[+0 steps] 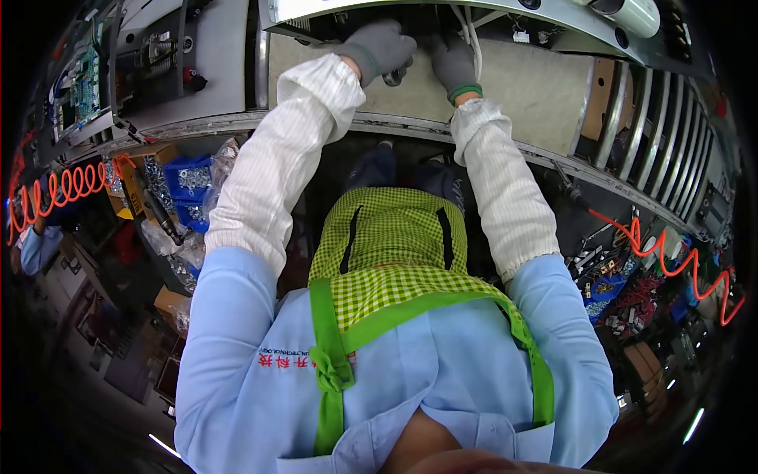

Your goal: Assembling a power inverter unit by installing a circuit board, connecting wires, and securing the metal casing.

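Note:
My left hand [380,49], in a grey knit glove, is closed in front of a large metal machine housing [347,9]. A dark, rounded object [395,77] with a shiny end pokes out below its fingers; its kind cannot be made out. Beside it, my right hand [455,67], gloved in grey with a green cuff, reaches up into the shadow under the housing. Its fingertips are lost in the dark there. White cables [475,43] hang down right next to this hand. Both hands are above a pale flat board [521,91] on the bench.
Metal rollers [643,126] stand to the right of the board. Orange coiled hoses [63,193] hang at the left, with another at the right. Blue bins [189,175] of small hardware sit below the bench's left edge. A circuit board [88,79] is at the far left.

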`<action>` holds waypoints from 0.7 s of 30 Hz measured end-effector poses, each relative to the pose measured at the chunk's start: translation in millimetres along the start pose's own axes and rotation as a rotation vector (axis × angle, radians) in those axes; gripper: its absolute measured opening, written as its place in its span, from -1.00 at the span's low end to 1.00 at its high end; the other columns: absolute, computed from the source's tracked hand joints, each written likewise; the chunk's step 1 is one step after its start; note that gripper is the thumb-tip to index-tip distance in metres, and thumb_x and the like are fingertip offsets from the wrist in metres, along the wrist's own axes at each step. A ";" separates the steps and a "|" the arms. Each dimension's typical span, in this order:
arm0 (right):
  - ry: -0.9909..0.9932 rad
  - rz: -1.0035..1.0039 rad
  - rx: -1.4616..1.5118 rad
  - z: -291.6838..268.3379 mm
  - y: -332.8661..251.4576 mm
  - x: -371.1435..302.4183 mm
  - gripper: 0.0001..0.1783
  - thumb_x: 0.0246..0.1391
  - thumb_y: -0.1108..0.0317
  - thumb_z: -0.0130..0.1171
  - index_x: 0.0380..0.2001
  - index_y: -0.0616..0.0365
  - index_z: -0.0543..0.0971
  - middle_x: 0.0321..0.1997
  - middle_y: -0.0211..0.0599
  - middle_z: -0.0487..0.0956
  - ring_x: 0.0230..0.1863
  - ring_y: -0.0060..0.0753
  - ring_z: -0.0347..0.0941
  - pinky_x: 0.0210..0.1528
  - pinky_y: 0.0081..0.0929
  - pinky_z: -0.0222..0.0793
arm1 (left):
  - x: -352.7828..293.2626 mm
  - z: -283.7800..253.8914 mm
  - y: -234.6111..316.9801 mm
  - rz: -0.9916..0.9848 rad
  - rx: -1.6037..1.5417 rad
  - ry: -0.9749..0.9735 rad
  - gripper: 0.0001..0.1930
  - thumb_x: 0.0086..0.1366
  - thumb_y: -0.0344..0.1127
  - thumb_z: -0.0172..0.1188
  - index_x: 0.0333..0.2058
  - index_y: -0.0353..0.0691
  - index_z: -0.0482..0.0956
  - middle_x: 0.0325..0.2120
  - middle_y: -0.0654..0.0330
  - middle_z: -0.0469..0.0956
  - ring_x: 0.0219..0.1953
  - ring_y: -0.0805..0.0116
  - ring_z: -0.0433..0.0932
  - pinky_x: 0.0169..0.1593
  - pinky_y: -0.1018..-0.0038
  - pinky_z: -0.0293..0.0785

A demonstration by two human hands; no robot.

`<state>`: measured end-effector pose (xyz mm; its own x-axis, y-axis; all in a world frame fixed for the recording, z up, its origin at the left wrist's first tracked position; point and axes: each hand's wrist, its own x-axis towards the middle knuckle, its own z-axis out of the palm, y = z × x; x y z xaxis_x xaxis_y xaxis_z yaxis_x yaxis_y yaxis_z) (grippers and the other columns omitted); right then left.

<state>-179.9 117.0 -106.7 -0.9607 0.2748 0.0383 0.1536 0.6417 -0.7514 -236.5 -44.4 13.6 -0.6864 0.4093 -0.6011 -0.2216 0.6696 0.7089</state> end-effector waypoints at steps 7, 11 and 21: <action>-0.065 -0.204 -0.299 2.5 19.9 12.3 -0.71 0.14 0.23 -0.01 -0.26 0.18 0.59 -0.25 0.01 0.59 -0.22 0.09 0.50 -0.16 -0.11 0.42 | 1.3 69.2 -16.7 0.205 0.394 0.488 -0.74 0.16 -0.20 0.05 -0.37 -0.33 0.46 -0.48 -0.18 0.55 -0.39 -0.23 0.53 -0.21 0.03 0.47; -0.120 -0.444 -0.483 -3.9 7.3 11.0 -0.74 0.08 0.32 -0.03 -0.26 0.17 0.60 -0.32 0.02 0.58 -0.27 0.04 0.52 -0.17 -0.17 0.44 | 5.6 90.3 -40.6 0.076 0.279 0.462 -0.74 0.17 -0.19 0.04 -0.32 -0.30 0.44 -0.46 -0.19 0.55 -0.40 -0.22 0.54 -0.22 0.00 0.46; -0.150 -0.247 -0.317 0.8 24.8 13.7 -0.71 0.05 0.27 0.03 -0.24 0.17 0.59 -0.29 0.07 0.57 -0.27 0.09 0.50 -0.19 -0.14 0.42 | 4.2 22.4 0.3 0.318 0.097 0.189 -0.70 0.17 -0.19 0.13 -0.25 -0.32 0.49 -0.46 -0.04 0.58 -0.41 0.08 0.59 -0.30 0.29 0.53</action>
<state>-189.4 136.1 -125.3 -0.9969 -0.0069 0.0784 -0.0446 0.8702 -0.4907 -223.9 -28.6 3.0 -0.8277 0.4908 -0.2719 0.0833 0.5867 0.8055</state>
